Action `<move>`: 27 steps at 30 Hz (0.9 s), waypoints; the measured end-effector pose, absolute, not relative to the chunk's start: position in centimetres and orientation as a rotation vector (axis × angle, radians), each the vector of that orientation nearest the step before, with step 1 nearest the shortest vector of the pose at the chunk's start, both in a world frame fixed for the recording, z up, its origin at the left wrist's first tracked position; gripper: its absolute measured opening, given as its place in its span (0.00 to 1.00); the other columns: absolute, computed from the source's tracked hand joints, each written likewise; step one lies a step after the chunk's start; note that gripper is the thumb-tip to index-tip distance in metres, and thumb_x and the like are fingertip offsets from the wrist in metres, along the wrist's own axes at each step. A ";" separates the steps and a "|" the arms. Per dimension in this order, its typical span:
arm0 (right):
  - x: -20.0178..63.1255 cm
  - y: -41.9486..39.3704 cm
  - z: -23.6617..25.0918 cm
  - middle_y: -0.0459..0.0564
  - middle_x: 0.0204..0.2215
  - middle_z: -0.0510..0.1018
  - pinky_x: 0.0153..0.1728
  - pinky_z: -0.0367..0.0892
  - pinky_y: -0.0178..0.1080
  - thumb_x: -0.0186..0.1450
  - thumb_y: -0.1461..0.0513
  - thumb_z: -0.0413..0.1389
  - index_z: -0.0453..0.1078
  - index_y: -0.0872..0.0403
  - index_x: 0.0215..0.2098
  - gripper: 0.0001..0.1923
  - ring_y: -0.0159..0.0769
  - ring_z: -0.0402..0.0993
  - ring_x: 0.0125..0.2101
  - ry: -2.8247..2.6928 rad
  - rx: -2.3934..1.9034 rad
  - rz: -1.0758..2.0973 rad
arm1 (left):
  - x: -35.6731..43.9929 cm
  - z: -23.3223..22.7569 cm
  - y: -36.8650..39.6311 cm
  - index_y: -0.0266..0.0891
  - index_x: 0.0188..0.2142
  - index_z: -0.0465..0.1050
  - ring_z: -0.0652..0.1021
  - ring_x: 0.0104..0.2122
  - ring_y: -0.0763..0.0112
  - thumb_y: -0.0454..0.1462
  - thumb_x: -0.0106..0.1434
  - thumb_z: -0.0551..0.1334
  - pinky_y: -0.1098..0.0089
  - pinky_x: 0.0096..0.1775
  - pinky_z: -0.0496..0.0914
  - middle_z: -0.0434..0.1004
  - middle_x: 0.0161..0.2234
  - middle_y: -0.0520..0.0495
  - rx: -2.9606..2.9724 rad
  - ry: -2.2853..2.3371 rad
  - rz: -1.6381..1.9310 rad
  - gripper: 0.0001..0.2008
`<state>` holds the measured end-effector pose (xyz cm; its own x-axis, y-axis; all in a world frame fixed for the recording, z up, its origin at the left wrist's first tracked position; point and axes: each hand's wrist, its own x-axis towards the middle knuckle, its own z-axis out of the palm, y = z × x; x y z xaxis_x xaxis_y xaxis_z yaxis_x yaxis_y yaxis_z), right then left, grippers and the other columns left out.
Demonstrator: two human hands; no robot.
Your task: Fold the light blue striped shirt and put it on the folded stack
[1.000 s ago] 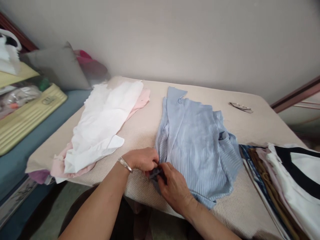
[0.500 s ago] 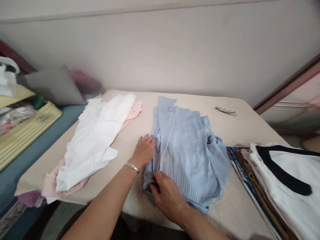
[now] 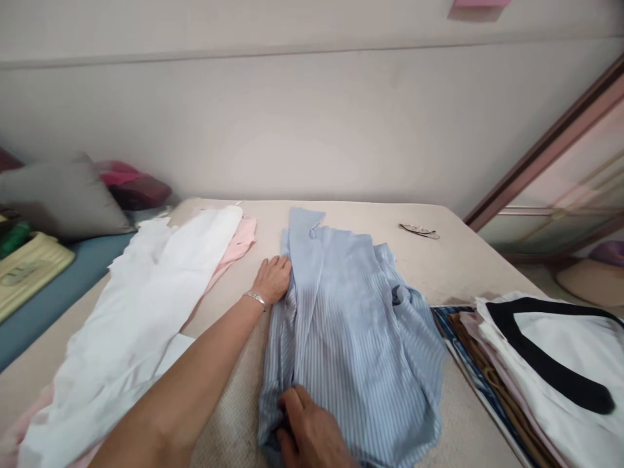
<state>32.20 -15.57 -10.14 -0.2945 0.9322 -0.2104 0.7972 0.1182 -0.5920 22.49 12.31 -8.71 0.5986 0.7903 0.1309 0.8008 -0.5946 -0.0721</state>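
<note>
A light blue striped shirt (image 3: 348, 325) lies spread on the beige table (image 3: 453, 260). My left hand (image 3: 272, 279) rests flat on the shirt's left edge, halfway up, fingers apart; a silver bracelet sits on that wrist. My right hand (image 3: 309, 432) presses on the shirt's near hem at the bottom of the view, fingers bent over the cloth. Whether it pinches the fabric is hard to tell.
A white garment (image 3: 146, 305) over pink ones (image 3: 234, 244) lies to the left. A stack of folded clothes (image 3: 546, 364) sits at the right. Glasses (image 3: 419, 230) lie at the far side. A grey pillow (image 3: 58, 201) and yellow case (image 3: 26, 270) are at far left.
My left hand has let go at the hem and slid up along the shirt's left edge. The right hand stays at the hem. The view has tilted upward.
</note>
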 end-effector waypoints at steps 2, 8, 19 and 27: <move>32.1 -15.7 -11.7 0.50 0.42 0.76 0.26 0.66 0.34 0.54 0.70 0.54 0.64 0.52 0.44 0.20 0.38 0.78 0.31 -2.208 -1.702 0.833 | 23.0 -8.9 14.0 0.37 0.54 0.70 0.68 0.58 0.50 0.36 0.71 0.50 0.48 0.57 0.62 0.67 0.62 0.35 -2.648 -1.444 -0.148 0.17; 31.8 -16.5 -14.9 0.43 0.36 0.76 0.16 0.55 0.33 0.51 0.68 0.56 0.61 0.48 0.42 0.20 0.33 0.76 0.23 -2.228 -1.683 0.550 | 24.2 -10.1 19.1 0.40 0.63 0.63 0.62 0.63 0.49 0.41 0.73 0.45 0.44 0.59 0.57 0.59 0.68 0.39 -2.652 -1.534 -0.185 0.23; 31.4 -15.6 -13.1 0.43 0.38 0.77 0.15 0.48 0.36 0.52 0.65 0.63 0.64 0.47 0.48 0.25 0.32 0.74 0.22 -2.202 -1.785 0.778 | 26.2 -7.3 20.7 0.35 0.54 0.69 0.70 0.55 0.47 0.40 0.72 0.48 0.48 0.55 0.63 0.72 0.55 0.32 -2.540 -1.740 -0.134 0.19; 43.5 -14.6 -2.6 0.53 0.35 0.78 0.22 0.64 0.38 0.61 0.66 0.60 0.69 0.53 0.43 0.12 0.45 0.79 0.28 -2.169 -2.257 0.441 | 38.4 -5.2 14.3 0.38 0.44 0.76 0.78 0.48 0.56 0.37 0.70 0.51 0.61 0.48 0.70 0.77 0.47 0.36 -2.907 -1.519 -0.322 0.14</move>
<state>43.47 -14.64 -2.57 0.0196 0.9769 -0.2126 0.9823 -0.0585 -0.1779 38.37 14.30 -5.21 0.5585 0.8234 0.1008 0.7934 -0.5657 0.2249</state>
